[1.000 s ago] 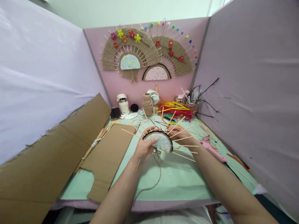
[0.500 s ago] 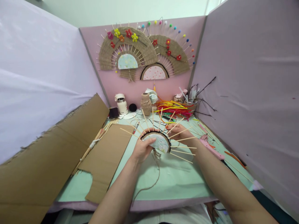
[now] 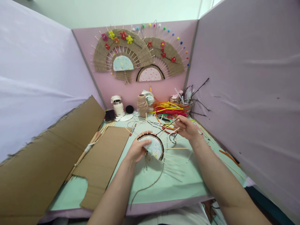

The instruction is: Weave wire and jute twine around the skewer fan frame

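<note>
My left hand [image 3: 137,150] grips the left side of a small half-round fan piece [image 3: 153,145] with a pale patterned face, a dark rim and thin wooden sticks radiating from it. It is held just above the mint-green table [image 3: 173,184]. A jute string [image 3: 150,184] hangs from its base and trails toward me. My right hand [image 3: 187,127] is raised to the right of the fan, fingers pinched on a thin black cord [image 3: 167,126] that runs back to the fan's rim.
Large cardboard sheets [image 3: 47,156] and a bundle of sticks [image 3: 93,140] lie at left. At the back stand a white jar [image 3: 117,105], a jute spool [image 3: 141,105], coloured strips [image 3: 170,109] and a cup of twigs [image 3: 187,104]. Two finished fans [image 3: 138,54] hang on the pink wall.
My right hand has left the fan's back and moved up and right, drawing a black cord out. The view has shifted left, and the fan sits slightly lower.
</note>
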A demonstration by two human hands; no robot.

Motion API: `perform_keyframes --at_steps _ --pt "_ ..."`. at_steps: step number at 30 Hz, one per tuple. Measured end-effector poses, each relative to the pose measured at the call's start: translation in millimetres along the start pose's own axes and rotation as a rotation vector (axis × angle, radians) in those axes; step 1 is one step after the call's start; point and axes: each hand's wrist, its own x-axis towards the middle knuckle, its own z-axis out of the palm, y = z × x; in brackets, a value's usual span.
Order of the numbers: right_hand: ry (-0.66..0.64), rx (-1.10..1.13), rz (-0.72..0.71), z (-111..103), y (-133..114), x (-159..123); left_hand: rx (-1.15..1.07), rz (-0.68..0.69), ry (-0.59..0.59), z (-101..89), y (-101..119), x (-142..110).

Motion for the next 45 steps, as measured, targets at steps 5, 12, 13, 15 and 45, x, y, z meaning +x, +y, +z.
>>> perform_keyframes --at_steps 5,12,13,15,45 --pt "-0.006 0.039 0.052 -0.5 6.0 4.5 -0.088 0.057 0.0 -5.6 3.2 3.0" --pt "0.028 -0.126 0.253 5.7 15.0 5.4 -0.209 0.197 0.075 -8.7 8.8 5.6" --pt "0.016 -0.135 0.25 6.7 15.3 4.5 -0.226 0.211 0.094 -9.1 9.6 5.8" --pt "-0.025 -0.142 0.264 8.0 15.5 2.6 -0.252 0.244 0.124 -9.5 11.2 5.7" --pt "-0.191 -0.248 0.401 5.8 24.1 -0.9 -0.282 0.322 0.077 -7.0 11.9 1.1"
